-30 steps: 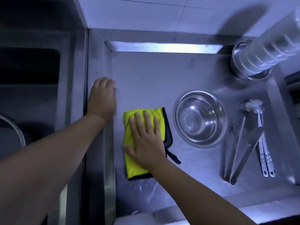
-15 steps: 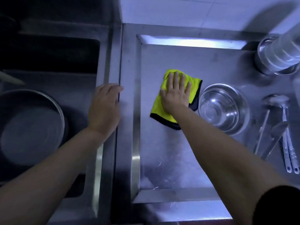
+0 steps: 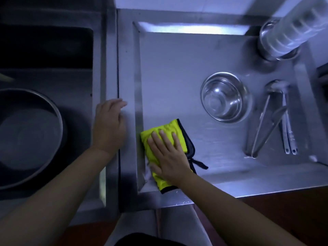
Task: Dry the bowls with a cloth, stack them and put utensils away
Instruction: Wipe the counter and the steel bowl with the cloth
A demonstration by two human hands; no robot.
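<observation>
Cloth [image 3: 166, 134] – fluffy yellow, black-edged, under flat right hand [image 3: 167, 157], round steel bowl [image 3: 224, 98] beside, left hand [image 3: 109, 125] loosely spread on rim

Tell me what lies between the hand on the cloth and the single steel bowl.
Nothing visible does. The right hand presses flat on the yellow cloth; only bare tray floor separates it from the bowl to its upper right.

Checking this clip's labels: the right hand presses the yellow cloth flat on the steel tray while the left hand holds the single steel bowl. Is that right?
Not quite. In the head view the left hand holds nothing; it rests on the counter edge, far from the bowl. The right hand does press the yellow cloth flat.
</observation>
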